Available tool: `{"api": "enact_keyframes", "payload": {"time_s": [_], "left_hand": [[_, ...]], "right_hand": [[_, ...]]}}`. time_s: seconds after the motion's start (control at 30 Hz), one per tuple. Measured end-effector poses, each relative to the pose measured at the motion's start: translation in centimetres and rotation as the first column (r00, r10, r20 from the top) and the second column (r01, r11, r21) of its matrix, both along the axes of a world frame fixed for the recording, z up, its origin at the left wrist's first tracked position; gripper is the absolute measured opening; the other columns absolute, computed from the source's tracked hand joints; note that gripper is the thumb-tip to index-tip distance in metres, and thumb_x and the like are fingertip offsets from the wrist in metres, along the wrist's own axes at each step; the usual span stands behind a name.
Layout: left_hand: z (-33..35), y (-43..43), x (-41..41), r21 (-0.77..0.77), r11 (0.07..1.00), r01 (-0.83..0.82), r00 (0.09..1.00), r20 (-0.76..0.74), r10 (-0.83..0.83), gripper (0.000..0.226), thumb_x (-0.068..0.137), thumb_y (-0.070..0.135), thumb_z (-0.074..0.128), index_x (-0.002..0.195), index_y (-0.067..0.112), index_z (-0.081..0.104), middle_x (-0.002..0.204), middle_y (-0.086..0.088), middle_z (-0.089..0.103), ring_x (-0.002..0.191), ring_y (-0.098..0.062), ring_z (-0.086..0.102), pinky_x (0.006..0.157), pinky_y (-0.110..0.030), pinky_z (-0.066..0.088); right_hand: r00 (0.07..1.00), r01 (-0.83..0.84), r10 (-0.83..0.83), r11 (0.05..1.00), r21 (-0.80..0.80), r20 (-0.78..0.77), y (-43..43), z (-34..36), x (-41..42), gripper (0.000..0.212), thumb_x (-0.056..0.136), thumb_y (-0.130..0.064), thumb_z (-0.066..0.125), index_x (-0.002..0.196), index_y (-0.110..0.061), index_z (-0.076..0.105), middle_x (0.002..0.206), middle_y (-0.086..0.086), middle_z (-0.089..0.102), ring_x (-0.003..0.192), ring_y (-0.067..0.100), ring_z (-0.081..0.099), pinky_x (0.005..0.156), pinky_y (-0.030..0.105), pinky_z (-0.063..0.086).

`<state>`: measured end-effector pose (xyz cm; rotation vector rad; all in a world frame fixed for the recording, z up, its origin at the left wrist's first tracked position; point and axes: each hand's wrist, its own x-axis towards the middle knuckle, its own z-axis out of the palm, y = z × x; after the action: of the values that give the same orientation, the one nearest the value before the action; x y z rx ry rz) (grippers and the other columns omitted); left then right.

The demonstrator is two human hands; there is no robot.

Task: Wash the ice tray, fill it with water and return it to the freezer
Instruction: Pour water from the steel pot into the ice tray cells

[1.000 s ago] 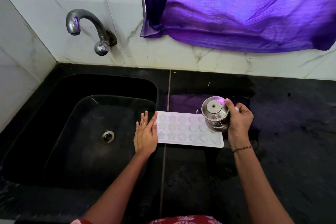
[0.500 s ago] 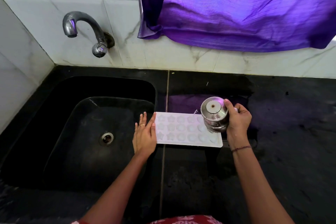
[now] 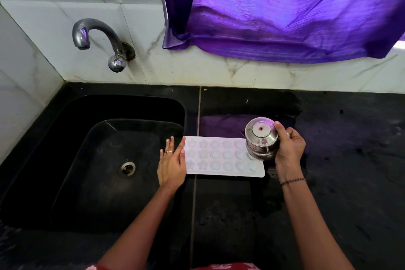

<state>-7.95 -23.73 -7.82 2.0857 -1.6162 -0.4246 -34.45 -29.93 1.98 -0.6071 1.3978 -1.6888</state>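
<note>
A white ice tray with star and round moulds lies flat on the black counter, just right of the sink. My left hand rests with straight fingers against the tray's left end. My right hand grips a small steel pot, tipped upside down over the tray's right end so its base faces me. The pot hides the tray's far right moulds.
A black sink with a metal drain fills the left. A steel tap juts from the white tiled wall above it. A purple cloth hangs over the wall at the back right. Black counter extends right.
The pot has shifted slightly over the tray's right end. The left hand and the tray have stayed in place.
</note>
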Motion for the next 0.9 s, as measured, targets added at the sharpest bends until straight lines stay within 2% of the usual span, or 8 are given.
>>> {"api": "enact_keyframes", "payload": {"time_s": [0.13,0.4,0.53,0.67,0.9], "left_hand": [[0.3,0.0,0.1,0.022,1.000,0.009,0.999,0.039,-0.010,0.065,0.088,0.048,0.002,0.146,0.034,0.026,0.158,-0.003,0.016,0.147,-0.012,0.005,0.119,-0.032,0.003],[1.0,-0.1,-0.1,0.090,0.996,0.016,0.991,0.133,-0.028,0.047,0.101,0.033,0.019,0.148,0.031,0.022,0.158,-0.006,0.015,0.147,-0.015,0.004,0.120,-0.034,0.003],[1.4,0.0,-0.3,0.115,0.993,0.010,0.986,0.163,-0.029,0.052,0.097,0.038,0.011,0.148,0.033,0.019,0.158,-0.004,0.013,0.147,-0.014,0.002,0.119,-0.034,0.003],[1.5,-0.1,-0.4,0.116,0.993,0.000,0.987,0.161,-0.019,0.047,0.102,0.032,0.020,0.148,0.034,0.018,0.159,-0.002,0.012,0.147,-0.012,0.001,0.120,-0.033,0.002],[1.5,-0.1,-0.3,0.117,0.993,0.011,0.986,0.164,-0.031,0.047,0.102,0.032,0.020,0.148,0.033,0.016,0.159,-0.002,0.010,0.147,-0.013,0.000,0.120,-0.033,0.002]], "right_hand": [[0.999,0.007,-0.006,1.000,0.011,-0.033,0.1,0.5,-1.0,0.047,0.079,-0.009,0.072,0.053,-0.018,0.033,0.041,-0.015,0.037,0.046,0.001,0.035,0.046,0.014,0.036],[0.989,-0.027,0.033,0.999,0.046,-0.147,-0.3,1.0,-2.7,0.051,0.077,-0.011,0.074,0.052,-0.017,0.030,0.041,-0.014,0.030,0.048,0.003,0.028,0.049,0.019,0.029],[0.978,-0.048,0.051,0.999,0.018,-0.204,-0.3,1.3,-2.4,0.053,0.078,-0.009,0.074,0.051,-0.016,0.029,0.039,-0.014,0.027,0.044,0.001,0.025,0.044,0.016,0.027],[0.966,-0.050,0.057,0.998,0.034,-0.253,-0.3,1.3,-2.2,0.052,0.077,-0.011,0.075,0.051,-0.016,0.030,0.040,-0.014,0.027,0.046,0.003,0.025,0.044,0.017,0.027],[0.970,-0.003,0.009,1.000,0.027,-0.244,0.0,1.6,-2.2,0.050,0.078,-0.012,0.075,0.051,-0.016,0.033,0.039,-0.015,0.031,0.046,0.003,0.028,0.046,0.017,0.031]]}}
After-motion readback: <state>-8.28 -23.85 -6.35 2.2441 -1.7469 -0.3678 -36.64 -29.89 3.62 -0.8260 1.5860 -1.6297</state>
